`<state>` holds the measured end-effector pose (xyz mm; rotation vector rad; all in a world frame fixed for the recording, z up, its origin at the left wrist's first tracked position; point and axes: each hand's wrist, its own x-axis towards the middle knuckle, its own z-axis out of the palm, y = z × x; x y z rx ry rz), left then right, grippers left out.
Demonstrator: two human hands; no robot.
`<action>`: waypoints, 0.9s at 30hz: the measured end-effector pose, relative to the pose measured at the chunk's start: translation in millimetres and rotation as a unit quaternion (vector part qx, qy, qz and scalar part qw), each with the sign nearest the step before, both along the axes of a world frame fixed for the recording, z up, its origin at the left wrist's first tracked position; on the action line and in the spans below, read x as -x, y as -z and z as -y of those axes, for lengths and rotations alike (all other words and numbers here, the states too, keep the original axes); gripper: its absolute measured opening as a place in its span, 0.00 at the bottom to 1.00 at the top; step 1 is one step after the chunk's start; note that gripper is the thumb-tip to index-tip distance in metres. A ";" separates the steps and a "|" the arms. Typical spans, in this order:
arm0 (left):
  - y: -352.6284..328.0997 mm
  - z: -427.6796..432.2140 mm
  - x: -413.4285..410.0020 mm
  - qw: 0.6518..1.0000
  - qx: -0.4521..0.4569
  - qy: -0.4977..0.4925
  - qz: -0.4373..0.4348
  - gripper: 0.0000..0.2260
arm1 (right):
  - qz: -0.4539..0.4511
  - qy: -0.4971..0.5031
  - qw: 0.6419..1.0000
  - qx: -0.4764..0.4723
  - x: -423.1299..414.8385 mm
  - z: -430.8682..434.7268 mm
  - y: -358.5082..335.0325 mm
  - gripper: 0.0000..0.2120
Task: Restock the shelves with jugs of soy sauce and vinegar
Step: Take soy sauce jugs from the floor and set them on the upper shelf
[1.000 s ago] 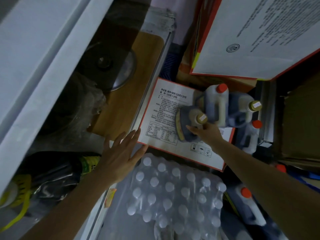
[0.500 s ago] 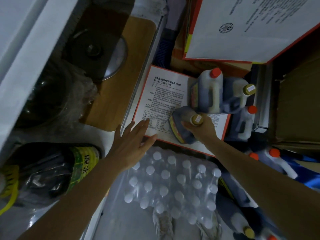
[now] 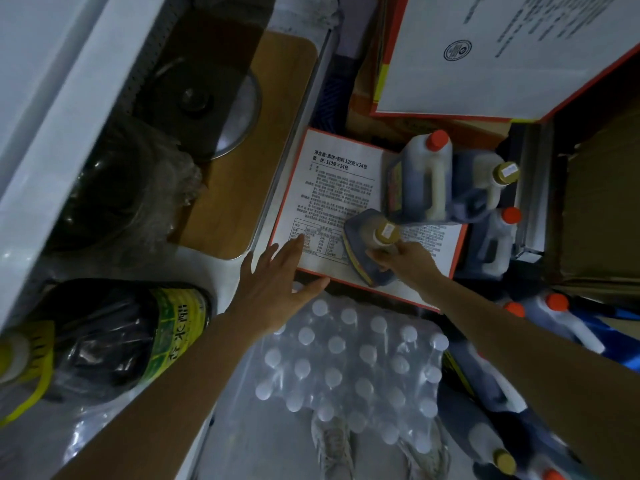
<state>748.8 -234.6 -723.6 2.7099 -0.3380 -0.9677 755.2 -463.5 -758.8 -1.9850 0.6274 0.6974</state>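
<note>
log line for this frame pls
phase: pick | right hand: gripping gold-capped jug on printed carton | left hand: open, fingers spread, empty

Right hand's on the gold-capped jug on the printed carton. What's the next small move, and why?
Probably lift that gold-capped jug straight up off the printed carton. The right hand is closed around its handle below the cap, and it sits near the carton's front edge, tilted, apart from the red-capped jug behind. The left hand is open and empty, free to support its base.
</note>
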 end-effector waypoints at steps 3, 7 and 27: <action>-0.5 -1.1 -2.3 1.000 0.015 0.000 -0.001 0.42 | 0.046 -0.048 0.997 0.047 -7.2 -6.9 -15.0 0.19; 11.4 -10.0 -0.9 0.991 0.123 -0.058 -0.010 0.49 | 0.072 -0.093 0.992 0.040 4.7 -0.2 -36.1 0.16; -73.8 -2.0 52.0 0.890 0.390 -0.227 -0.070 0.42 | 0.188 -0.270 0.935 -0.131 26.2 -15.2 -200.1 0.25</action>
